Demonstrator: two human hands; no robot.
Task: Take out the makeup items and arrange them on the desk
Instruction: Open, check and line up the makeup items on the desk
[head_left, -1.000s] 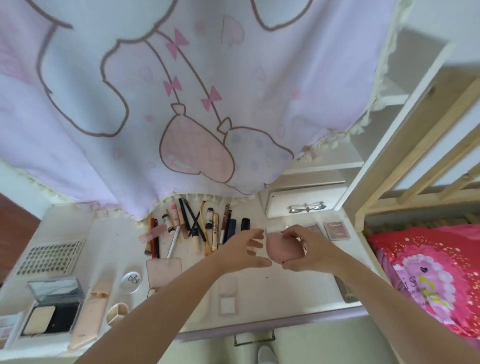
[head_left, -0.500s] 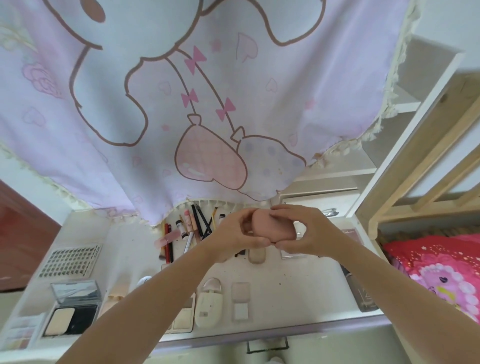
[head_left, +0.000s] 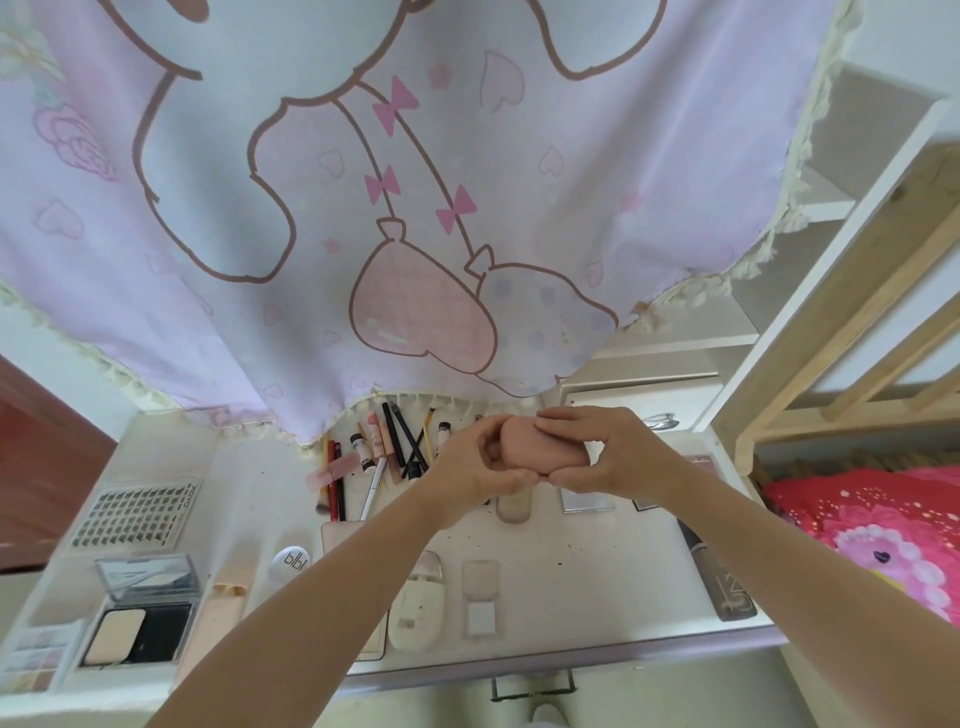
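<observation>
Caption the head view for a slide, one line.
Both hands, left hand and right hand, hold a pink egg-shaped makeup sponge above the cluttered white desk.

Sponge (head_left: 540, 448): matt, soft-looking, pinkish foam, smooth skin. Desk (head_left: 597, 561): smooth off-white laminate, low sheen, flecked with dark specks. Curtain (head_left: 415, 208): thin printed cloth, matt, with a tasselled cream fringe. Compact (head_left: 143, 608): clear glossy plastic lid over a black plastic base, matt powder pan. Bed frame (head_left: 852, 332): bare pale wood, unvarnished look. Bedding (head_left: 872, 525): printed red cloth. Bottle (head_left: 722, 582): dark, glossy; material cannot be told.
</observation>
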